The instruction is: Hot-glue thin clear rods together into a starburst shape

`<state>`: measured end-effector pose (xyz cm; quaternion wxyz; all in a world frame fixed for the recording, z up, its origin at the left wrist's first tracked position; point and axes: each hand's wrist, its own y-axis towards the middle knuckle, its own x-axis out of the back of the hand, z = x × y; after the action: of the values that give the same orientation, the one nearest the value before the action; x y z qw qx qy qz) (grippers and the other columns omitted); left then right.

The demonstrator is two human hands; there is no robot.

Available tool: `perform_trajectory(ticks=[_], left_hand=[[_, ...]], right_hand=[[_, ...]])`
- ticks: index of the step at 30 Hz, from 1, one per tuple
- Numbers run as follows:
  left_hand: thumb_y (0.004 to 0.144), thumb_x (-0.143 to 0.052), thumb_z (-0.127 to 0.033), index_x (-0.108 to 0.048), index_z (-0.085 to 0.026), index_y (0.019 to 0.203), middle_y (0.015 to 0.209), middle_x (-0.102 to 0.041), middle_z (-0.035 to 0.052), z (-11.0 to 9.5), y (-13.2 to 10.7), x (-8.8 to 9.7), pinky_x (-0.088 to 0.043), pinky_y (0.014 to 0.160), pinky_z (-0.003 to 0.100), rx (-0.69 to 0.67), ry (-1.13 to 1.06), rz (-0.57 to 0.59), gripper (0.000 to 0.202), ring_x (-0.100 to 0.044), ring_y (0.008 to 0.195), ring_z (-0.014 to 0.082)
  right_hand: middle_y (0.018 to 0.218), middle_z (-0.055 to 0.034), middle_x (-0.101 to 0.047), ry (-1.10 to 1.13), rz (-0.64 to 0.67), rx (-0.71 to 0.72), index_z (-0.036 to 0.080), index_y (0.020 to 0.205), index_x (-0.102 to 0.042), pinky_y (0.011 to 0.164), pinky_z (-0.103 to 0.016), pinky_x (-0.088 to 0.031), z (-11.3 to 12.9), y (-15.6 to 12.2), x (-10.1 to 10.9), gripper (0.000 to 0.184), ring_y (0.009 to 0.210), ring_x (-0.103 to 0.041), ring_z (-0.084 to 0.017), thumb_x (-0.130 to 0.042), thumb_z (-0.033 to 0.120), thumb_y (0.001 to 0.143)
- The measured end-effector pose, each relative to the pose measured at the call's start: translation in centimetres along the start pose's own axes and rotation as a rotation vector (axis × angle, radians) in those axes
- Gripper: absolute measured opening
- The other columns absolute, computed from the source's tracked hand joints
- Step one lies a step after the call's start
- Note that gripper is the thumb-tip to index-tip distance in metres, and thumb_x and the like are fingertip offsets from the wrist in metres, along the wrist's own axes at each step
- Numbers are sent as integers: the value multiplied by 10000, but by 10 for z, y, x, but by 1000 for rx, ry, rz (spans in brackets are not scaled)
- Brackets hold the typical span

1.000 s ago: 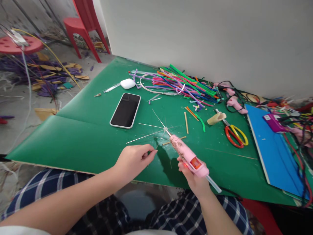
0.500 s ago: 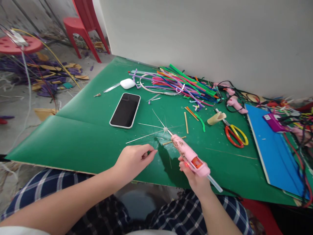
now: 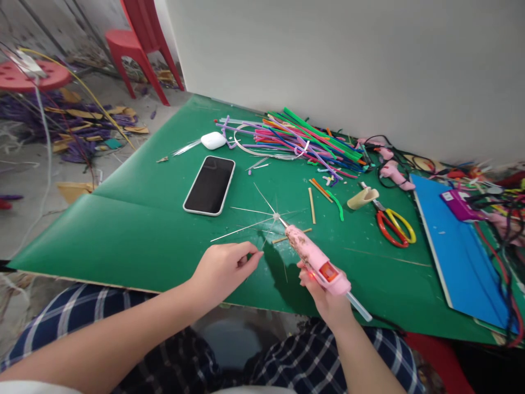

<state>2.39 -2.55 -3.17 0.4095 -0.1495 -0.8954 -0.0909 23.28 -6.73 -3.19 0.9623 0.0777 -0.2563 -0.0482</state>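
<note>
Several thin, pale wires spread out like a star from a small whitish hub (image 3: 276,216) above the table. My left hand (image 3: 229,271) is closed in a pinch at the near end of one wire spoke, which shows only faintly at the fingertips. In my right hand (image 3: 332,306) is a pink, brown-stained glue gun (image 3: 309,254), its metal nozzle tip at the hub. A clear glue stick (image 3: 359,307) sticks out of the gun's back end, and a small red light glows by my fingers. Beneath the gun's front lies a short tan stick (image 3: 283,238).
A phone (image 3: 210,186) and a white case (image 3: 213,140) lie to the left. Behind is a pile of coloured pipe cleaners (image 3: 303,137). Scissors (image 3: 396,227), a beige tube (image 3: 362,198), a blue board (image 3: 459,251) and cables are on the right.
</note>
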Motion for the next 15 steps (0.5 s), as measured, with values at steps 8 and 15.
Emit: perform_trajectory(ticks=[8,15], left_hand=[[832,-453,-333,-615,-196,697,494,-527,-48,0,0,0,-299,466,184,-4,-7,-7,251,-460,458,75],[834,-458,-334,-616,-201,709,496,-518,-54,1,0,0,-299,471,184,1,-9,-2,241,-457,462,72]], right_hand=[[662,-32,-644,22,-25,-34,187,758,-646,477,-240,-498,1,3,-1,206,478,-576,-125,-591,385,742],[674,-33,-645,23,0,-7,183,762,-637,484,-247,-494,2,0,1,202,479,-573,-125,-589,378,745]])
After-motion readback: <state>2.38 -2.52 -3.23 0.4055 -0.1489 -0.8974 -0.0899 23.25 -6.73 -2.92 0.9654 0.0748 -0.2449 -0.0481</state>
